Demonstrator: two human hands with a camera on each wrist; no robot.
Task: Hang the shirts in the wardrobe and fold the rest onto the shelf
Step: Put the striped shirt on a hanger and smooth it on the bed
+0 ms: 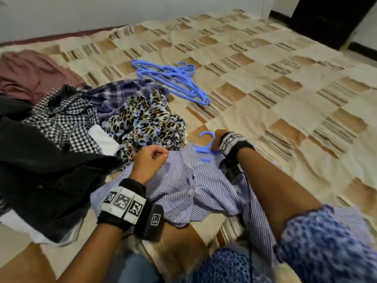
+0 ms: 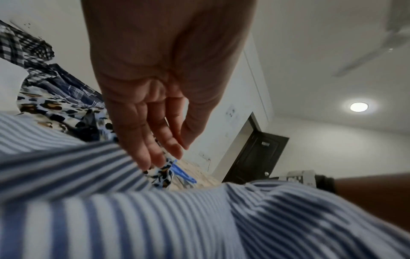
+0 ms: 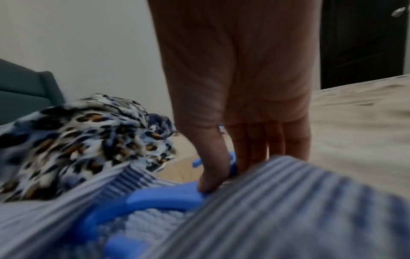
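A blue-and-white striped shirt (image 1: 195, 186) lies crumpled on the bed right in front of me, buttons up. A blue hanger (image 1: 205, 147) sits in its collar with the hook sticking out toward the far side. My right hand (image 1: 214, 145) grips the hanger (image 3: 164, 194) at its neck, with the thumb (image 3: 210, 178) pressed on the plastic and the fingers behind the shirt's (image 3: 288, 201) collar edge. My left hand (image 1: 163, 157) pinches the shirt's left shoulder. In the left wrist view its fingertips (image 2: 150, 163) meet a raised fold of the striped cloth (image 2: 155, 219).
Several spare blue hangers (image 1: 175, 78) lie mid-bed. To the left is a heap: a leopard-print garment (image 1: 146, 119), a black-and-white checked shirt (image 1: 65, 117), a purple plaid one (image 1: 114, 92), dark clothing (image 1: 40, 170) and a maroon piece (image 1: 30, 72). The beige checked bedcover (image 1: 285, 88) stretches right; a dark door (image 1: 326, 19) stands beyond.
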